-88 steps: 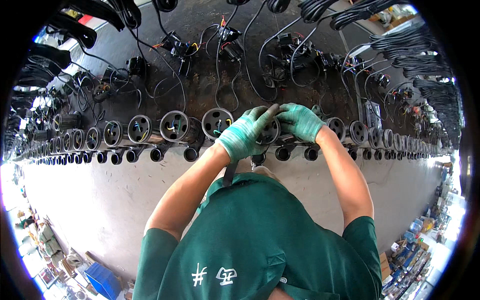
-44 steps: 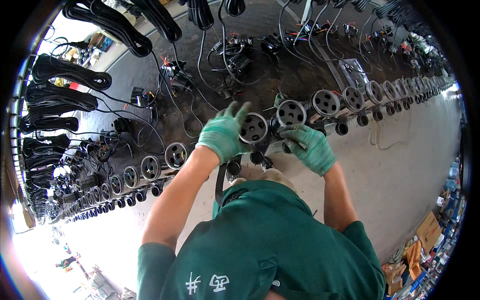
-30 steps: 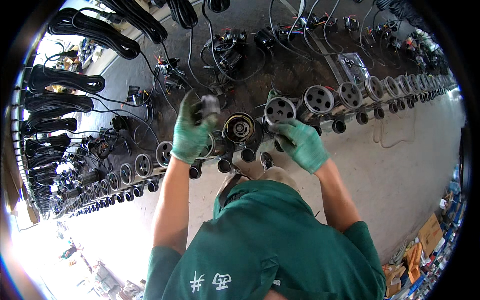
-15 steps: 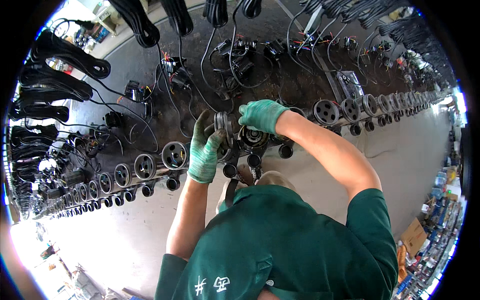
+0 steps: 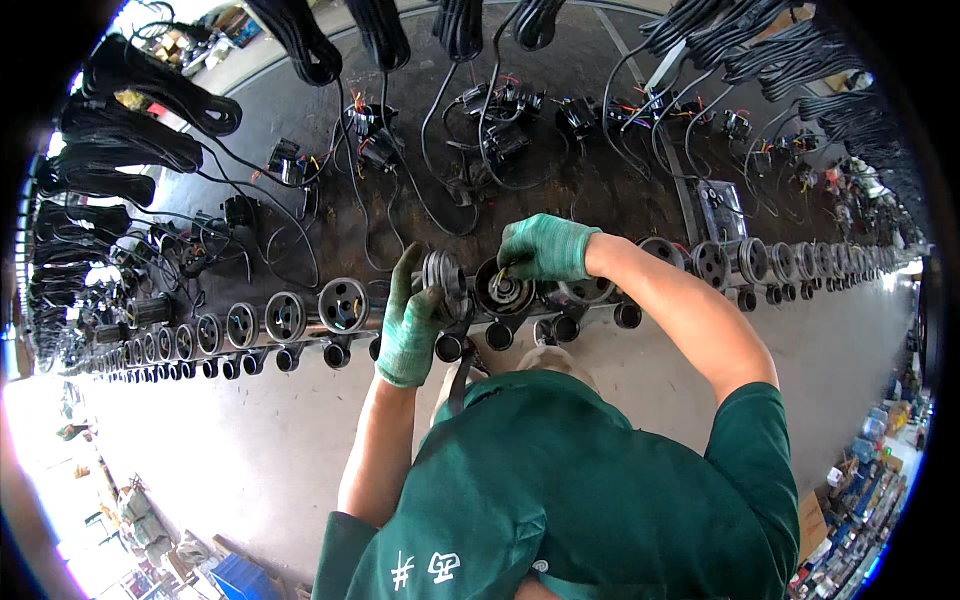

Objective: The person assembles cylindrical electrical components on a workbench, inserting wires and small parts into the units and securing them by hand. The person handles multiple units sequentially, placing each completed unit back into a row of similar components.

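A grey, grooved round metal part [image 5: 442,272] stands on edge between the thumb and fingers of my left hand [image 5: 408,338], which wears a green glove with dark, dirty fingertips. Just right of it sits an open round black housing [image 5: 503,292], with rings and a hub inside. At that housing's upper edge is my right hand [image 5: 552,247], also in a green glove. Its fingers are pinched together over the opening. A small yellowish bit shows by the fingertips, too small to name.
A row of dark, round spoked housings [image 5: 343,305] lines the bench's near edge. Black motor units with coloured wires [image 5: 505,140] and cables lie across the dark bench top [image 5: 590,190]. Coiled black cables [image 5: 300,40] hang along the far side.
The view has shifted slightly. My right hand has come down closer to the open housing, its fingertips now over the opening. My left hand still holds the round metal part.
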`<action>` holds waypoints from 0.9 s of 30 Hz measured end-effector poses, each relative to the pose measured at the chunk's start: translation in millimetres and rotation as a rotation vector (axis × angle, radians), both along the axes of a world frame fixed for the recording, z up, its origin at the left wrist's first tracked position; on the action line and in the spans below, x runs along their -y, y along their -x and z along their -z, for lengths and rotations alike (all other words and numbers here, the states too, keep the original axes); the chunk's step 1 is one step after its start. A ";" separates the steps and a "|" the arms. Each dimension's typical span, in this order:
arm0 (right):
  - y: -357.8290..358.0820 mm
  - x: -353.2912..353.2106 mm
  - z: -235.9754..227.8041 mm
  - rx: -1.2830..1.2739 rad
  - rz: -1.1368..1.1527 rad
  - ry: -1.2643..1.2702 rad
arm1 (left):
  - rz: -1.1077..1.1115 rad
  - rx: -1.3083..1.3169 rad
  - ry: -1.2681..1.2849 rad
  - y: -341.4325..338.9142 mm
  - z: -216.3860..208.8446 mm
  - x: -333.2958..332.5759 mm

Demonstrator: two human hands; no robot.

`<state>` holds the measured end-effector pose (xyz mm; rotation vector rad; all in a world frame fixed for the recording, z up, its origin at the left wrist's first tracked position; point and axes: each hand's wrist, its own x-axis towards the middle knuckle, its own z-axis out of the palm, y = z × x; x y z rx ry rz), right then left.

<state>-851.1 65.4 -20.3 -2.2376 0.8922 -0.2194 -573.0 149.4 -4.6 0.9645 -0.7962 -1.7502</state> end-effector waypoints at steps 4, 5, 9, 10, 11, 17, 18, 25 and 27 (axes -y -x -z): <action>10.5 1.9 0.0 0.063 0.053 -0.097 | -0.014 0.130 0.014 10.1 12.1 -10.3; 13.0 2.5 2.7 0.078 0.051 -0.088 | -0.027 0.157 0.016 16.6 8.7 -12.9; 15.3 0.7 5.1 0.109 0.072 -0.111 | 0.020 0.313 0.091 28.8 3.5 -16.7; 15.5 -0.1 6.8 0.125 0.079 -0.116 | 0.019 0.344 0.116 34.9 -0.7 -17.4; 15.6 0.9 10.4 0.152 0.111 -0.160 | 0.016 0.371 0.145 41.1 -4.4 -17.8; 19.2 -0.6 15.2 0.176 0.152 -0.191 | -0.014 0.339 0.125 50.7 -0.5 -17.7; 19.8 -1.4 15.8 0.184 0.152 -0.171 | -0.023 0.312 0.088 52.3 -0.6 -17.3; 19.0 -6.3 23.2 0.262 0.158 -0.121 | 0.009 0.185 -0.065 57.1 0.9 -16.5; 18.8 -6.6 24.9 0.268 0.154 -0.097 | 0.028 0.180 -0.081 59.2 3.9 -14.3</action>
